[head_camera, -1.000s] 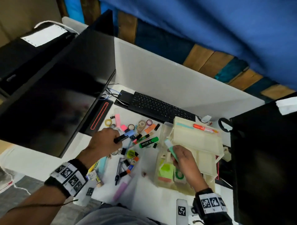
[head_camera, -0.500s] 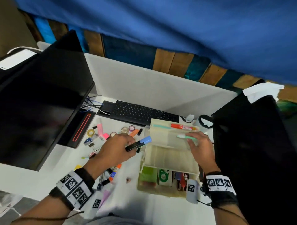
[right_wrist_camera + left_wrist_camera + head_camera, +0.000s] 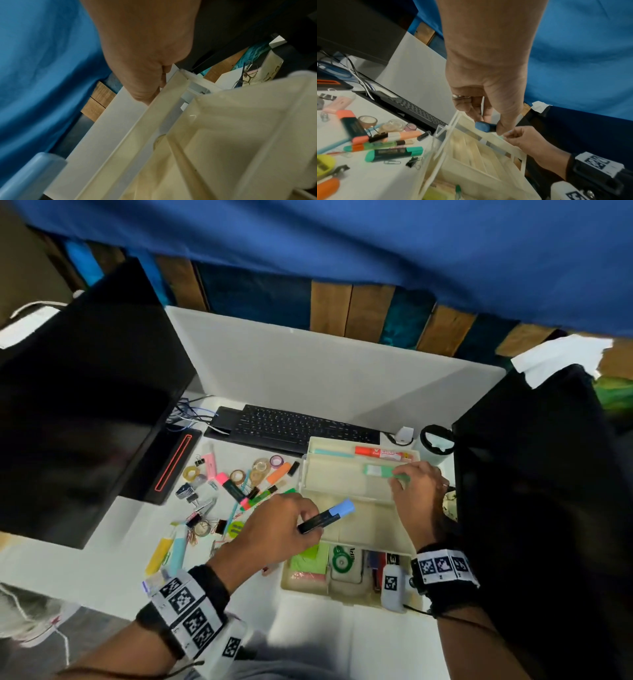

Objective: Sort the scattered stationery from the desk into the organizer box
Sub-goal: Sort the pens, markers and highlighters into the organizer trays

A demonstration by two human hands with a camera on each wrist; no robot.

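A cream tiered organizer box (image 3: 346,484) stands open at centre right of the white desk (image 3: 113,570). My left hand (image 3: 308,520) pinches a black highlighter with a blue cap (image 3: 327,517) over the box's middle tray; the cap (image 3: 482,126) shows below my fingers in the left wrist view. My right hand (image 3: 399,478) pinches the right end of a mint-green highlighter (image 3: 378,470), which lies in the top tray. A red marker (image 3: 383,454) and a teal pen (image 3: 329,451) lie behind it. The right wrist view shows only my hand's (image 3: 147,81) back over the tray rim (image 3: 154,112).
Highlighters (image 3: 236,489), tape rolls (image 3: 260,465), binder clips (image 3: 191,498) and paper clips lie scattered left of the box. A keyboard (image 3: 291,428) lies behind them. A dark monitor (image 3: 78,419) fills the left and a black panel (image 3: 534,491) the right. Sticky notes (image 3: 308,559) fill the box's bottom tier.
My right hand carried the mint-green highlighter from the box's lower part up into the top tray. My left hand brought the blue-capped highlighter from the pile over the box.
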